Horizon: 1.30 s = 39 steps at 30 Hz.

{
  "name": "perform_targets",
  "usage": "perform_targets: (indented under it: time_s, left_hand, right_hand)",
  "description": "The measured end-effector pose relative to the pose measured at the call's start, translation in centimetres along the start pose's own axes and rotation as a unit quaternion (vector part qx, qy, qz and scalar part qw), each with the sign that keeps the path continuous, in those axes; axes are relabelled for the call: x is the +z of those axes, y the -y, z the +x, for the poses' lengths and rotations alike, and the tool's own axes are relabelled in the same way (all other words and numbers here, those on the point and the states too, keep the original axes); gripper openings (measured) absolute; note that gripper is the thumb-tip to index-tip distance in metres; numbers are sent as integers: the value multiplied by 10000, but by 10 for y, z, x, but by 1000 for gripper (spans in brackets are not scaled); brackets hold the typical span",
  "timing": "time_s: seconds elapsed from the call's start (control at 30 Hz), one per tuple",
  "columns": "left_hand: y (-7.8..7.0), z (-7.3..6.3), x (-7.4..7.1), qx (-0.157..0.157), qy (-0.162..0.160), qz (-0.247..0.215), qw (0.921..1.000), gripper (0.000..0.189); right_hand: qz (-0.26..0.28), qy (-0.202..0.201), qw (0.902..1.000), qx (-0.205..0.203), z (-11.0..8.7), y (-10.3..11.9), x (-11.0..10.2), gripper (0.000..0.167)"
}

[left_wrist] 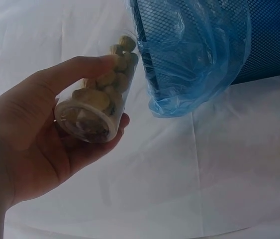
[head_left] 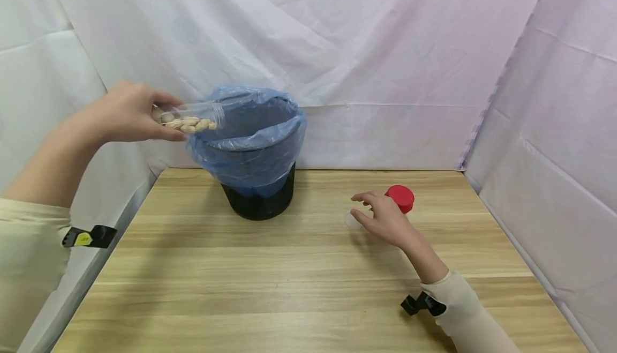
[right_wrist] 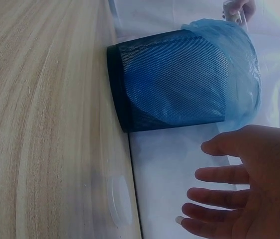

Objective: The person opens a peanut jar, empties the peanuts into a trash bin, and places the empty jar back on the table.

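My left hand (head_left: 130, 114) grips a clear jar (head_left: 204, 109) between thumb and fingers. Tan nuts (head_left: 190, 124), resembling peanuts in shells, lie along its lower side. In the head view the jar is tipped nearly level, its mouth at the left rim of a black mesh bin (head_left: 257, 205) lined with a blue plastic bag (head_left: 241, 163). The left wrist view shows the jar's round base (left_wrist: 85, 119) facing the camera. Over the table, my right hand (head_left: 385, 222) holds nothing, fingers spread and slightly bent. Near it are a red lid (head_left: 401, 196) and a thin whitish disc (head_left: 352, 221), partly covered.
A wooden table (head_left: 289, 288) carries the bin near its back edge. White cloth (head_left: 366, 64) hangs behind and on both sides. The bag's edge (head_left: 289, 128) folds loosely over the bin's rim. A black strap (head_left: 89, 237) sits on the left sleeve, another (head_left: 424, 305) on the right.
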<state>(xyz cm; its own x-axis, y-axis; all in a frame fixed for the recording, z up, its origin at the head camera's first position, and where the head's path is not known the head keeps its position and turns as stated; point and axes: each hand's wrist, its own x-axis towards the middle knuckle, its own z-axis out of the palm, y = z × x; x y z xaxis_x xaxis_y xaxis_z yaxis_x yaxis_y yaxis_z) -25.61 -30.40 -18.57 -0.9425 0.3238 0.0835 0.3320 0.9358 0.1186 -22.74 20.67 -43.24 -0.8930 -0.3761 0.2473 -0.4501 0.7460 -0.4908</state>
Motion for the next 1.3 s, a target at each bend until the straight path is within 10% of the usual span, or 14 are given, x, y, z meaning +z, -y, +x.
perform_targets:
  time_s: [1.3]
  left_hand:
    - [-9,15,-19,407,336,835,9951,72]
  right_hand:
    - [33,38,10000,-45,0,1,0,36]
